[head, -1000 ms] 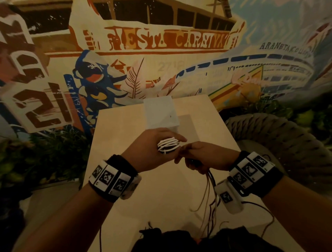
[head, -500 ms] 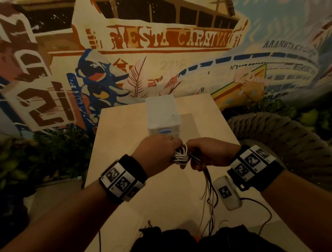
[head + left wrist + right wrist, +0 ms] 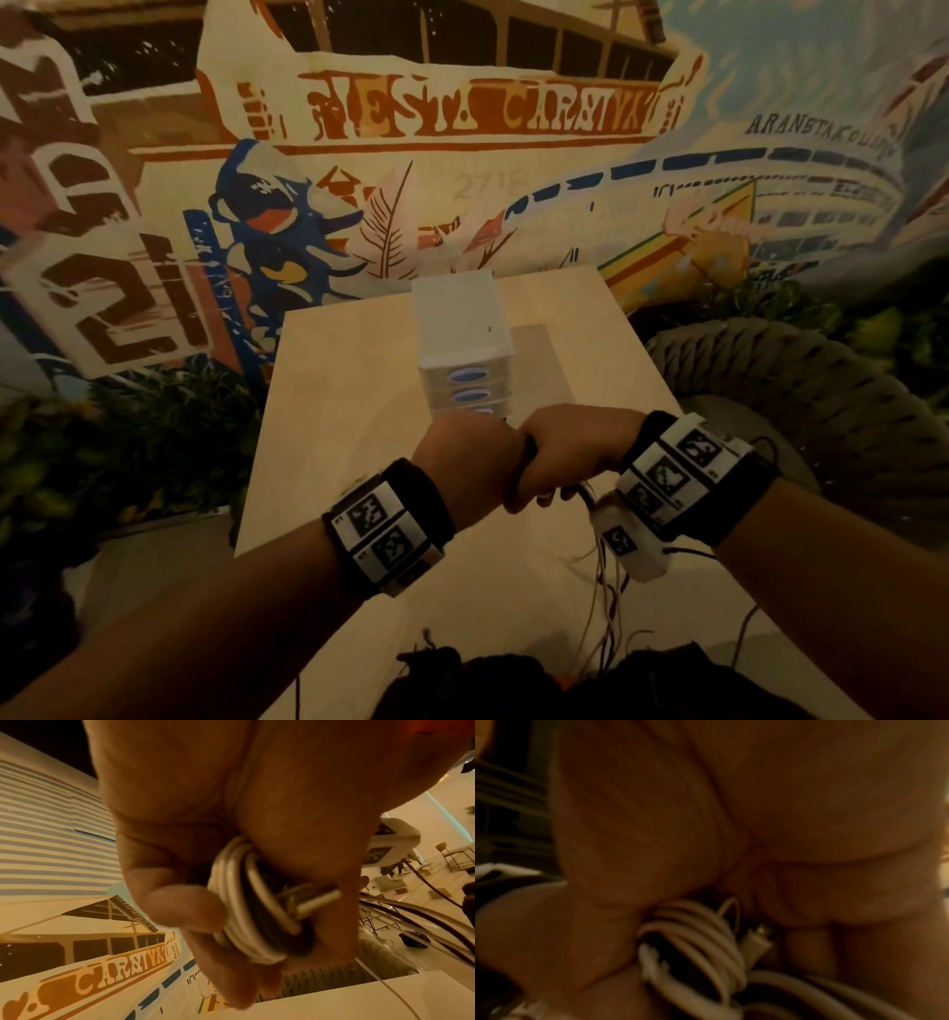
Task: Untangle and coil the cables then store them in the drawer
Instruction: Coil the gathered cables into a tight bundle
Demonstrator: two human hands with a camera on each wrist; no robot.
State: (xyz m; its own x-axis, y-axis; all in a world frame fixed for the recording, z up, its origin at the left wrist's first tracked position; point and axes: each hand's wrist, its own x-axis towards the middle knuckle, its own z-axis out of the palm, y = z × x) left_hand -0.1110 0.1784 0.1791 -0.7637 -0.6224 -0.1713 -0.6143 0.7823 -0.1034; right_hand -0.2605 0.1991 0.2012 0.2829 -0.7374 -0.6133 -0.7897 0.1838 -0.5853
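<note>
My left hand (image 3: 470, 455) is a fist gripping a white cable coil (image 3: 246, 902) of several loops, with a plug (image 3: 316, 900) sticking out beside the thumb. My right hand (image 3: 570, 457) presses against the left, knuckle to knuckle. Its curled fingers grip a bundle of loose cables (image 3: 601, 586) that hangs down toward my lap. The right wrist view shows the white coil (image 3: 698, 943) and a connector (image 3: 757, 939) right at the right palm. In the head view the coil is hidden between the fists. The white drawer unit (image 3: 462, 334) stands just beyond the hands, its drawers closed.
The pale wooden table (image 3: 349, 390) lies under the hands, its far edge at a painted mural wall. A woven rope seat (image 3: 801, 390) is to the right and plants (image 3: 128, 437) to the left. Dark clothing (image 3: 513, 683) fills the near edge.
The coil sat wound over the left fingers and in plain sight. The left hand has since closed into a fist around it, and both fists have come together, hiding it from the head view.
</note>
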